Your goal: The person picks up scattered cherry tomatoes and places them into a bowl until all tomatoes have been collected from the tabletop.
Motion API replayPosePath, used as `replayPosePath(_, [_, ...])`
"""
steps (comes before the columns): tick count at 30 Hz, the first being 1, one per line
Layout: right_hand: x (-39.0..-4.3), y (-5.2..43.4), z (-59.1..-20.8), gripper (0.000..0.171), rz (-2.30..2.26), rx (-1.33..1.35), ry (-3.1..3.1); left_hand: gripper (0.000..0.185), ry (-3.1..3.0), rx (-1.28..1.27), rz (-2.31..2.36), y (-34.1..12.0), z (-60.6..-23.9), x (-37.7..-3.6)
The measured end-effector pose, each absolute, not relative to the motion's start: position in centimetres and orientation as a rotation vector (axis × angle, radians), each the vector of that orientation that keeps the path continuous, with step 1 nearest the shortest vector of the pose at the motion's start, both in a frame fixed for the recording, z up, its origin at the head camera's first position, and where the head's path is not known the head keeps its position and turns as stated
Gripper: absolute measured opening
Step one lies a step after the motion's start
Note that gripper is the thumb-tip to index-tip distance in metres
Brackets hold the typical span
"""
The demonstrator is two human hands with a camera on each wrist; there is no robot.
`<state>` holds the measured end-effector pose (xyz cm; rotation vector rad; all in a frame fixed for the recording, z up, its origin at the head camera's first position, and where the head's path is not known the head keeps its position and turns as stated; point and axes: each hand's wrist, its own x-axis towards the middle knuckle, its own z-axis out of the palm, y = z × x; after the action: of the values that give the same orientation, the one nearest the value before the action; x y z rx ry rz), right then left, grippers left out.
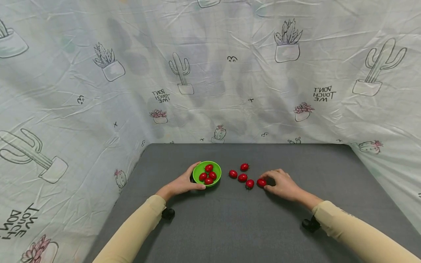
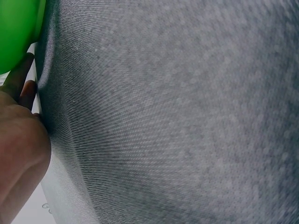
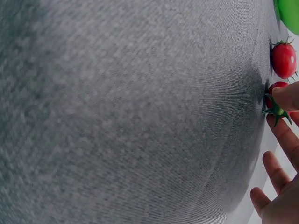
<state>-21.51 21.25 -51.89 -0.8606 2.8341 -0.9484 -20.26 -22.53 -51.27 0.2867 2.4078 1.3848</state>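
Observation:
A small green bowl [image 1: 198, 169] with several red cherry tomatoes [image 1: 208, 174] in it sits on the grey table [image 1: 230, 219]. My left hand [image 1: 184, 182] holds the bowl by its left and front rim, thumb and fingers curled round it; the left wrist view shows the bowl's edge [image 2: 16, 32] above the palm. Right of the bowl lie several loose tomatoes [image 1: 242, 177]. My right hand [image 1: 282, 184] pinches the rightmost tomato [image 1: 261, 182], which shows under a fingertip in the right wrist view [image 3: 275, 105].
A cactus-print cloth [image 1: 210, 73] hangs behind and on both sides of the table. Grey tabletop stretches toward me in front of both arms. Another tomato [image 3: 284, 59] and the bowl's edge [image 3: 289, 14] show at the right wrist view's right side.

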Motion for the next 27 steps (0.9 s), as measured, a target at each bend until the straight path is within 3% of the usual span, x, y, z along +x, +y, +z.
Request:
replayPosePath(11, [-21.56,21.31,-52.08,0.044,-0.978,-0.878,2.811,0.106,2.398,0.292,1.392,-22.47,-50.97,-20.04])
replayPosePath(27, [-21.52,21.09,-52.01,0.039,-1.005,-0.854,2.808,0.105,2.37,0.286,1.42,-22.56,-51.08,-20.2])
